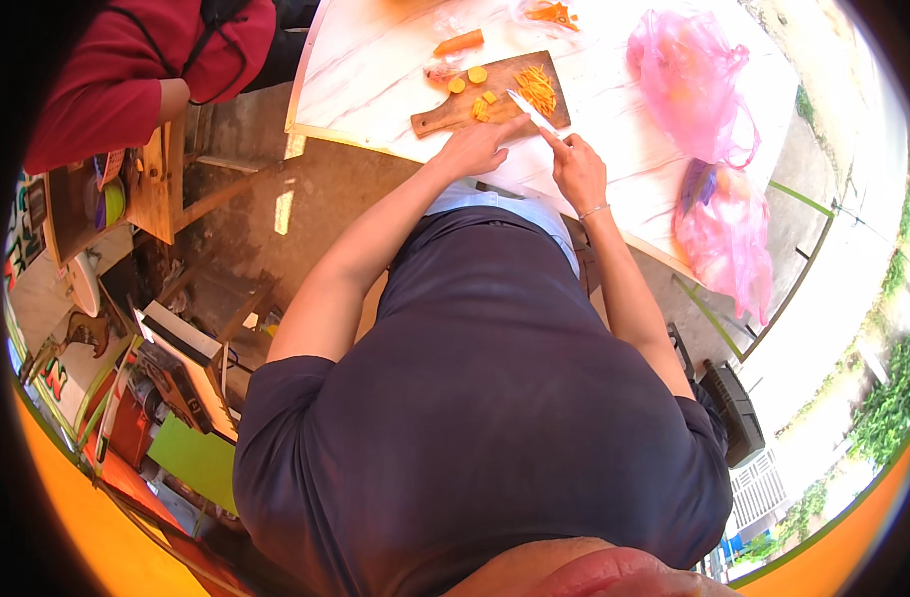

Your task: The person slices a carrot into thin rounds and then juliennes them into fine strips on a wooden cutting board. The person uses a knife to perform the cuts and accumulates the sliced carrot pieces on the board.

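Note:
My right hand (580, 173) grips a kitchen knife (528, 106), its index finger along the knife and the blade slanting up-left over a wooden cutting board (441, 119). My left hand (476, 149) is at the board's near edge, index finger stretched towards the blade and thumb apart; whether the fingertip touches the knife is unclear. Thin carrot strips (537, 88) lie heaped on the board's right side. Small carrot cubes (481, 110) and carrot rounds (477, 74) lie left of the blade. Beyond the board is a larger carrot piece (458, 42).
Pink plastic bags (686, 82) stand on the marbled table (365, 74) at right, another (727, 231) at its edge. Orange peelings (552, 13) lie at the back. A person in a red top (104, 97) is at far left, near a wooden stand (156, 186).

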Demonstrator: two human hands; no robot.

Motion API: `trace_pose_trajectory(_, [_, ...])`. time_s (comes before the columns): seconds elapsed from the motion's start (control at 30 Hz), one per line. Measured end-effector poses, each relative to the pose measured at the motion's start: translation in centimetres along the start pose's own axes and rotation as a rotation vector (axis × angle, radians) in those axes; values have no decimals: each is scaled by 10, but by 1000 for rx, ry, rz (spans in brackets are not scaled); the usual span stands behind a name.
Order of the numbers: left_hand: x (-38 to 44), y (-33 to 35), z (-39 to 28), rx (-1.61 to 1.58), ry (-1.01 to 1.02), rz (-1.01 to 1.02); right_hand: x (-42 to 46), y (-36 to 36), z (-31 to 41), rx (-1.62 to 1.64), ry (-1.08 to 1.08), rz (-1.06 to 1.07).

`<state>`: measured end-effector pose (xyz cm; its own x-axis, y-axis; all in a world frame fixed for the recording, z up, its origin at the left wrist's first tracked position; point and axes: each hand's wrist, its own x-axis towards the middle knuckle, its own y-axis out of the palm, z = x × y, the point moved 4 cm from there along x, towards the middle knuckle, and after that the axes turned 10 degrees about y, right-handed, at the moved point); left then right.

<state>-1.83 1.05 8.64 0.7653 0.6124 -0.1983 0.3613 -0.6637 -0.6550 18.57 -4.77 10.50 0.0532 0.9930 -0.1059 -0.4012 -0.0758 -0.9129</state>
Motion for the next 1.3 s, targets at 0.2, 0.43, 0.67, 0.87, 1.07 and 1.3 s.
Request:
trace_pose_trajectory(0.2, [17,0,4,96,-129,47,-8,-10,-10,-58,50,12])
trace_pose_trajectory(0.43, [17,3,25,33,-212,-94,-18,-13,-15,-12,85,27])
trace_pose_trajectory(0.67, [21,3,-12,77,120,-87,-21,-15,-15,69,61,28])
trace_pose_trajectory(0.87, [18,18,-35,146,-84,142,-20,-15,-17,71,34,28])
trace_pose_trajectory(1.07, [20,10,-28,185,-248,56,-20,-20,-20,69,33,42])
trace_pose_trajectory(1.3, [15,7,22,-263,-284,-177,-26,-25,-27,266,25,62])
